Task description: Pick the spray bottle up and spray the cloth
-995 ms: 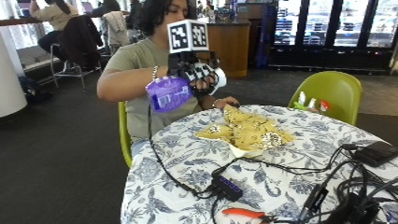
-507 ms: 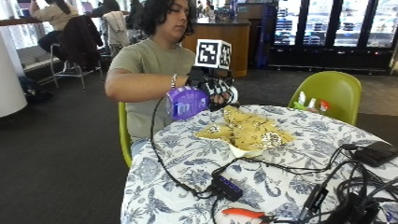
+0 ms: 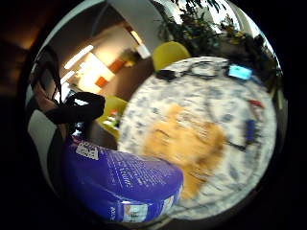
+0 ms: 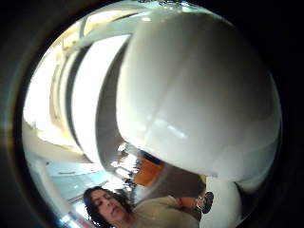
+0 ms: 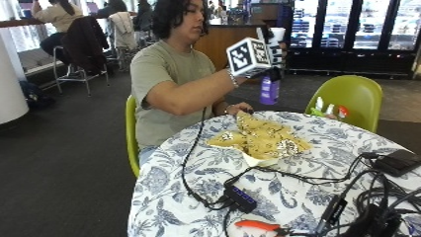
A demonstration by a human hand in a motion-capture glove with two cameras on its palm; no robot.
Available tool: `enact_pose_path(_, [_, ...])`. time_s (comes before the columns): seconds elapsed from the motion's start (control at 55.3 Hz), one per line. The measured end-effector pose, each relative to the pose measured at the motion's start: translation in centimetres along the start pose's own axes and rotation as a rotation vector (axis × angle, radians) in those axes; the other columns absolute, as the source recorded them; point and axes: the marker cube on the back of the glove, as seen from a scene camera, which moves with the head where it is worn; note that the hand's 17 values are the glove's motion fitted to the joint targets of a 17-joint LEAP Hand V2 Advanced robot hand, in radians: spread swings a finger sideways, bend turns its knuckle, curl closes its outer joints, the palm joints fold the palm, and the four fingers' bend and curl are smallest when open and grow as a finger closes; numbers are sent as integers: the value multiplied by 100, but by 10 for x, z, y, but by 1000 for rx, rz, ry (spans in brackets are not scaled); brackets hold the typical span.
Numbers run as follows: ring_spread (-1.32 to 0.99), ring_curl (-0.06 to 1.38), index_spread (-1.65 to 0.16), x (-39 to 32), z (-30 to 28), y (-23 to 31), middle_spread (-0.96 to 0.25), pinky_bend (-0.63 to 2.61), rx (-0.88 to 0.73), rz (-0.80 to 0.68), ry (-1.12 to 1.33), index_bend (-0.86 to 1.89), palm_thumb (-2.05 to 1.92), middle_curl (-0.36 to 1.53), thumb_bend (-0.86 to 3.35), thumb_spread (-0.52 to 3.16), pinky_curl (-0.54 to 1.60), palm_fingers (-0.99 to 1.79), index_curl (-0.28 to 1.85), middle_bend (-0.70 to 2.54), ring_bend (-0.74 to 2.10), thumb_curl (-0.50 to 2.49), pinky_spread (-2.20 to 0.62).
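In the outside view my gloved right hand (image 5: 269,63) grips the neck of a purple spray bottle (image 5: 268,91), held upright in the air above the table's far edge. Its white spray head (image 4: 199,95) fills the thumb side palm view. The little finger side palm view shows the purple bottle (image 3: 120,184) close by. Below it lies the yellow patterned cloth (image 3: 184,141). That cloth (image 5: 263,140) sits crumpled on the round flowered table (image 5: 178,187), below and in front of the bottle. The person's bare left hand (image 5: 238,107) rests at the cloth's far edge.
Black cables and a small hub (image 5: 240,198) run across the near half of the table. A black device (image 5: 397,162) lies at the right, an orange-handled tool (image 5: 256,225) at the front. A green chair (image 5: 349,98) with small bottles on it stands behind the table.
My right hand has carried the spray bottle up and to the right, from in front of the person's chest to above the far side of the cloth.
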Motion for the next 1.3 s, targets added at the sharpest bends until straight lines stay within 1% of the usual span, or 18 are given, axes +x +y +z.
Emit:
enact_pose_path(0.072, [-19, 47, -29, 11, 39, -10, -18, 44, 26, -14, -132, 20, 103, 51, -3, 21, 40, 130, 55, 48, 55, 77, -27])
enact_pose_path(0.145, [-19, 47, -29, 29, 78, -19, -18, 44, 52, -12, -213, 19, 103, 50, -3, 22, 40, 129, 55, 47, 56, 77, -27])
enact_pose_path(0.253, [-18, 47, -28, 69, 132, -28, -17, 46, 51, 1, -189, 17, 103, 50, -3, 26, 40, 128, 54, 46, 56, 77, -26])
enact_pose_path(0.326, [-18, 47, -28, 94, 153, -28, -16, 47, 30, 26, -155, 16, 104, 50, -3, 28, 40, 127, 53, 45, 56, 77, -26])
enact_pose_path(0.452, [-18, 47, -27, 128, 175, -18, -15, 47, 6, 56, -100, 16, 104, 50, -4, 32, 40, 126, 52, 44, 55, 76, -26])
enact_pose_path(0.579, [-19, 47, -27, 137, 179, -13, -15, 48, 23, 27, -72, 16, 104, 50, -4, 34, 40, 126, 51, 44, 55, 75, -26])
enact_pose_path(0.67, [-19, 46, -27, 139, 178, -13, -15, 48, -21, 50, -73, 15, 102, 50, -4, 36, 40, 127, 50, 43, 55, 74, -27])
enact_pose_path(0.724, [-18, 46, -27, 140, 179, -8, -15, 49, -71, 94, -64, 16, 101, 50, -4, 38, 40, 126, 50, 42, 55, 73, -27])
enact_pose_path(0.778, [-17, 45, -27, 144, 175, 0, -13, 44, -159, 155, -37, 17, 101, 49, -3, 48, 38, 115, 49, 40, 51, 71, -22])
enact_pose_path(0.796, [-16, 44, -27, 144, 173, 2, -13, 43, -184, 167, -30, 16, 101, 49, -3, 50, 38, 115, 49, 39, 50, 70, -21])
enact_pose_path(0.833, [-16, 43, -27, 143, 168, 7, -13, 38, -214, 173, -13, 13, 101, 48, -3, 55, 37, 103, 47, 39, 48, 69, -17])
enact_pose_path(0.869, [-14, 44, -30, 142, 162, 16, -11, 36, -240, 159, 14, 2, 101, 48, -2, 62, 39, 72, 43, 39, 45, 68, -9])
enact_pose_path(0.887, [-14, 45, -30, 140, 158, 21, -11, 36, -254, 150, 31, 1, 100, 48, -3, 65, 39, 59, 42, 38, 44, 67, -5])
enact_pose_path(0.941, [-12, 44, -33, 134, 142, 36, -9, 37, -287, 124, 98, 2, 98, 47, -3, 71, 39, 47, 38, 37, 41, 65, 2])
enact_pose_path(1.05, [-11, 39, -35, 127, 88, 55, -6, 39, -334, 53, 265, 6, 93, 43, -5, 79, 35, 43, 29, 32, 39, 60, 11])
enact_pose_path(1.176, [-9, 37, -37, 112, 23, 84, -4, 42, -399, -47, 403, 11, 88, 41, -4, 84, 35, 41, 26, 27, 39, 55, 16])
enact_pose_path(1.303, [-8, 36, -37, 94, -43, 128, -3, 38, -415, -70, 470, 16, 85, 39, -4, 88, 34, 47, 27, 24, 38, 51, 17])
